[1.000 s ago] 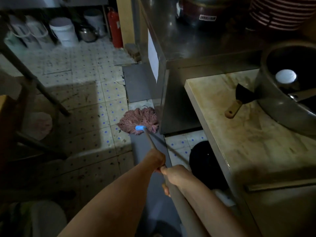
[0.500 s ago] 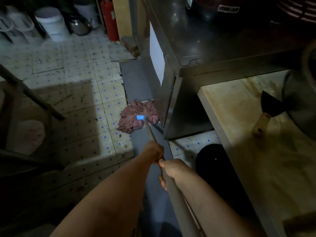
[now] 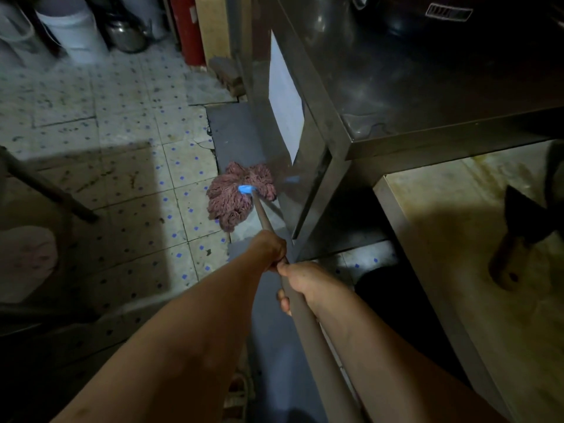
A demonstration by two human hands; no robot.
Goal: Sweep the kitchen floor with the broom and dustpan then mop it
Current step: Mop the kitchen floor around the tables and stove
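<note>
Mopping along the edge of the steel cabinet point(image 3: 308, 184), by the look of it, with the sweeping apparently done or at least not in hand. Risk first: could jam the mop head point(image 3: 241, 195) against the cabinet's corner post, or snag the strands under its lower shelf, since the head lies just beside that post, ahead of both hands. Could also knock the dark bin point(image 3: 384, 288) just right of the right hand with a sideways swing of the handle point(image 3: 308, 328). Wet tiled floor point(image 3: 128, 166), ahead and left of the left hand, likely slippery under a sandalled foot.

Left hand point(image 3: 270, 250) clenched round the handle, further down the pole toward the mop head. Right hand point(image 3: 300, 280) touching it from behind, wrapped round the same handle, thumb showing on the near side. Further right, beyond the right hand, a cleaver point(image 3: 515, 236) lying on the worn bench point(image 3: 451, 227), well clear of the pole. No broom or dustpan visible.
</note>
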